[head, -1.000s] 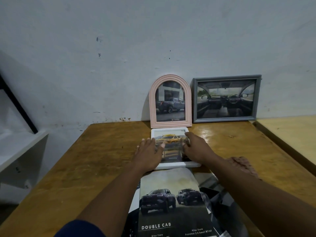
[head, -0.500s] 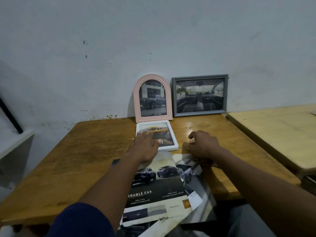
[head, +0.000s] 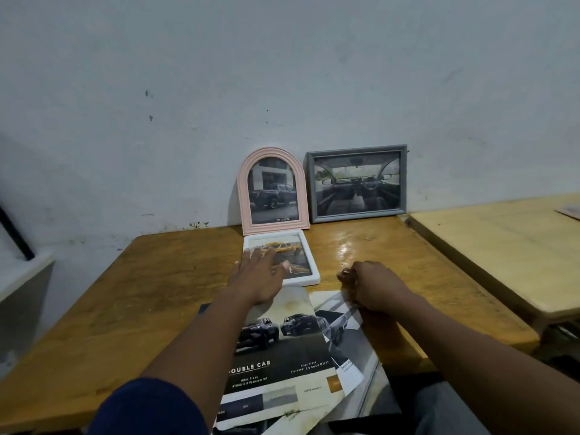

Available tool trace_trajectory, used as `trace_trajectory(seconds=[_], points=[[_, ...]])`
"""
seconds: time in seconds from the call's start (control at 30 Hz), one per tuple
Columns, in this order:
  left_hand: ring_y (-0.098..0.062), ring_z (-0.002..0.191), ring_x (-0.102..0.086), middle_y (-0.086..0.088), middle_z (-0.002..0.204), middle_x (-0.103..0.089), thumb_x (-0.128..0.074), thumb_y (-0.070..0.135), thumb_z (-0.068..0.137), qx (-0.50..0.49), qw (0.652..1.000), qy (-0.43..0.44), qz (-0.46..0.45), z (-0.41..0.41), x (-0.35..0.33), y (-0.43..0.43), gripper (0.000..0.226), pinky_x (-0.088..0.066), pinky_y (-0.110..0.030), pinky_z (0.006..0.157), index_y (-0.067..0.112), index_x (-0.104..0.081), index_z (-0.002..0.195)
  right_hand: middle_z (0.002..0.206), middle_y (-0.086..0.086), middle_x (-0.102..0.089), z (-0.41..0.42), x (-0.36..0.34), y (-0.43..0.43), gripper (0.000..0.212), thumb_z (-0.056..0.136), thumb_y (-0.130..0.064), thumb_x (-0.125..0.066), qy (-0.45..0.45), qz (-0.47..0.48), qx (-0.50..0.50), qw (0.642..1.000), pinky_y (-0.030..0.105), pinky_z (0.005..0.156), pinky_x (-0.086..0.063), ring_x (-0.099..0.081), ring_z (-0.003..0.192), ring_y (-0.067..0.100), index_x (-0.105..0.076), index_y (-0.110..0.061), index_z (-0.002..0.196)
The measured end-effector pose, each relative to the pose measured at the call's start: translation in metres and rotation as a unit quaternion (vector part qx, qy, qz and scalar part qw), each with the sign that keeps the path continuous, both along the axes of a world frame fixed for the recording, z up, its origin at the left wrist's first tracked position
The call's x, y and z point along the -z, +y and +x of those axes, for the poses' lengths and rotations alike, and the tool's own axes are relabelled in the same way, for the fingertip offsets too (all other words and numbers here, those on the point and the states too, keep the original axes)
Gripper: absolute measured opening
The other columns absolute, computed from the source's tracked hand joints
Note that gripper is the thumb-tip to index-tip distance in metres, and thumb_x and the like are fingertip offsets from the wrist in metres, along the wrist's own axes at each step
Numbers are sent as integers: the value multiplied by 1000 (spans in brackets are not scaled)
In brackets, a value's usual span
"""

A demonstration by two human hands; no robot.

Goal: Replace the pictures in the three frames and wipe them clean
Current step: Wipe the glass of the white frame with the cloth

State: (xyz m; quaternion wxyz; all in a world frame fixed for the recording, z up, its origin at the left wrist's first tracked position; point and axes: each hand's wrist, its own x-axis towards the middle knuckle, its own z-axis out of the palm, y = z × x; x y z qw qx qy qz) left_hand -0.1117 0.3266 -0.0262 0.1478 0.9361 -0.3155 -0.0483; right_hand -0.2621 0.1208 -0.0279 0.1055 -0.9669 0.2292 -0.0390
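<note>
A white frame (head: 302, 280) with a yellow car picture lies flat on the wooden table (head: 141, 293). My left hand (head: 257, 274) rests on its left part with the fingers spread. My right hand (head: 379, 285) is to the right of the frame, its fingers curled round a brown cloth (head: 345, 275) on the table. A pink arched frame (head: 243, 196) and a grey frame (head: 357, 216) lean upright against the wall behind, each holding a car picture.
Car brochure pages (head: 276, 356) lie spread at the table's near edge, under my forearms. A second, paler table (head: 502, 246) stands to the right with a narrow gap between. A white shelf (head: 22, 277) is at the far left.
My right hand left the white frame's right edge and moved right onto the brown cloth, closing on it. My left hand stayed on the frame. The view has pulled back.
</note>
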Motion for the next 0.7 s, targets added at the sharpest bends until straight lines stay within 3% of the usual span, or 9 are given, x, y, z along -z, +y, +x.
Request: trace_trajectory(seconds=[0.13, 0.33, 0.43, 0.6, 0.7], points=[[-30, 156, 8, -7, 171, 2, -21, 62, 103, -21, 1000, 0, -11, 23, -2, 6, 70, -1, -51, 124, 27, -7, 163, 112, 5, -63, 17, -8, -5, 33, 88, -20, -67, -16, -26, -11, 999, 37, 83, -54, -59, 99, 21, -56, -18, 119], [-29, 157, 2, -4, 171, -7, -27, 53, 106, -52, 996, 3, -68, 62, 9, 18, 65, -5, -52, 125, 25, -12, 162, 102, 4, -65, 88, -57, 8, 30, 86, -16, -74, -98, 56, -43, 993, 35, 76, -58, -62, 85, 17, -60, -22, 112], [-27, 157, -3, -2, 170, -13, -30, 45, 108, -44, 994, 1, -99, 75, 23, 22, 59, -8, -50, 125, 23, -17, 162, 101, 4, -64, 137, -69, 29, 34, 85, -13, -74, -105, 115, -99, 983, 39, 77, -59, -67, 90, 21, -58, -19, 115], [-21, 157, -3, 0, 170, -10, -27, 37, 109, -42, 989, -15, -142, 72, 40, 25, 59, -8, -43, 127, 19, -12, 163, 111, 8, -65, 203, -48, 66, 36, 86, -17, -71, -94, 67, -162, 980, 40, 86, -55, -61, 100, 25, -61, -17, 121], [-16, 156, 1, 0, 171, -4, -23, 38, 109, -37, 987, -32, -153, 69, 42, 25, 61, -3, -37, 126, 18, -4, 163, 115, 9, -65, 218, -19, 70, 29, 91, -29, -58, -88, 38, -206, 974, 40, 88, -49, -58, 106, 28, -64, -18, 117]])
